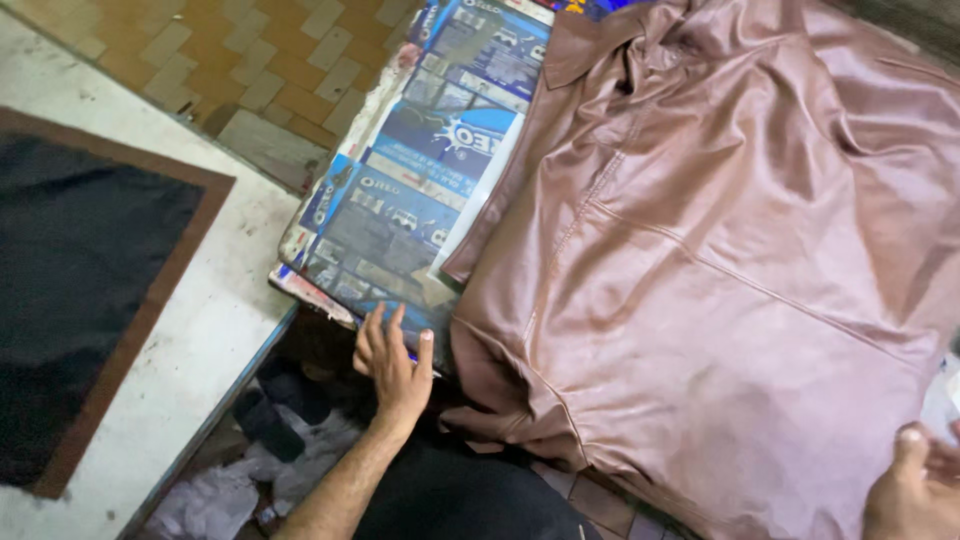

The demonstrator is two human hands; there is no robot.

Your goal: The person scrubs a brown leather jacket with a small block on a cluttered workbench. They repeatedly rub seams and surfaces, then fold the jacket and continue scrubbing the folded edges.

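Observation:
A brown leather jacket point(720, 240) lies spread flat, collar at the far end, hem toward me. My left hand point(392, 362) rests open, fingers spread, on the near edge of a table covered with blue printed wrapping sheets point(420, 190), just left of the jacket's hem. My right hand point(915, 490) shows at the bottom right corner, thumb pressed on the jacket's lower edge; whether it grips the leather is unclear.
A white worktop point(190, 340) with a black, brown-bordered panel point(80, 300) stands at the left. Tiled floor point(250, 60) is at the top left. Dark cloth and scraps point(270, 420) lie in the gap below the table.

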